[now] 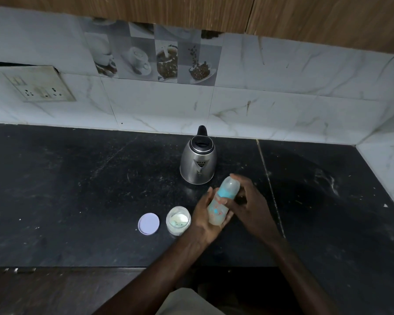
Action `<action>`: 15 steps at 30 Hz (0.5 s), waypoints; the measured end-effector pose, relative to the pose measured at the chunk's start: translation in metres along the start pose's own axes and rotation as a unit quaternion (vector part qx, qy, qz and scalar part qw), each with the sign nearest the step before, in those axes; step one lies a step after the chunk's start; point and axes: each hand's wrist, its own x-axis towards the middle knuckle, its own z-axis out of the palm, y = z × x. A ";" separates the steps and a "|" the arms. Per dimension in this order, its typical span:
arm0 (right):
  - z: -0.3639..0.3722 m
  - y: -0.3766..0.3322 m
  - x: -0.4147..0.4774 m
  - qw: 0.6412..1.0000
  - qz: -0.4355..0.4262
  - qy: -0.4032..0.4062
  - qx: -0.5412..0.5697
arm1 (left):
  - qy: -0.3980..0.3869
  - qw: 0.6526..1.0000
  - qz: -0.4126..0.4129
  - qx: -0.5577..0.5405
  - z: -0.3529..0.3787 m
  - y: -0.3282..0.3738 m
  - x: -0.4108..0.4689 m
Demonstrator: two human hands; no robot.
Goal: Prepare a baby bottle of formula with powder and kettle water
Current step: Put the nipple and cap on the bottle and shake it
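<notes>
A translucent baby bottle (221, 206) with a blue collar and clear cap is tilted above the black counter. My left hand (203, 221) grips its lower body from the left. My right hand (248, 201) is closed around its capped top and collar. A steel kettle (198, 162) with a black lid and handle stands just behind the bottle, spout toward me. An open clear jar (178, 220) of white powder, with a scoop inside, sits left of my left hand. Its pale lilac lid (148, 223) lies flat further left.
The black stone counter (77, 189) runs to a marble-tiled wall at the back and right. A switch and socket plate (35, 87) is on the wall at the left. Wooden cabinets hang above. The counter's front edge runs near my forearms.
</notes>
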 end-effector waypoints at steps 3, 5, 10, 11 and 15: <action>-0.023 -0.004 0.018 0.992 -0.040 -0.072 -0.100 | 0.020 1.000 -0.011 0.021 -0.001 -0.004 -0.002; -0.030 -0.003 0.025 0.984 -0.025 -0.126 -0.127 | 0.029 0.999 -0.017 0.040 -0.002 -0.005 -0.003; -0.030 -0.004 0.030 0.976 0.002 -0.172 -0.137 | 0.051 0.997 0.001 0.061 -0.006 -0.008 -0.001; -0.029 -0.005 0.030 0.975 0.007 -0.176 -0.139 | 0.054 0.996 0.006 0.067 -0.007 -0.010 -0.001; -0.020 -0.007 0.026 0.974 0.041 -0.168 -0.146 | 0.068 0.994 0.037 0.071 -0.008 -0.016 -0.004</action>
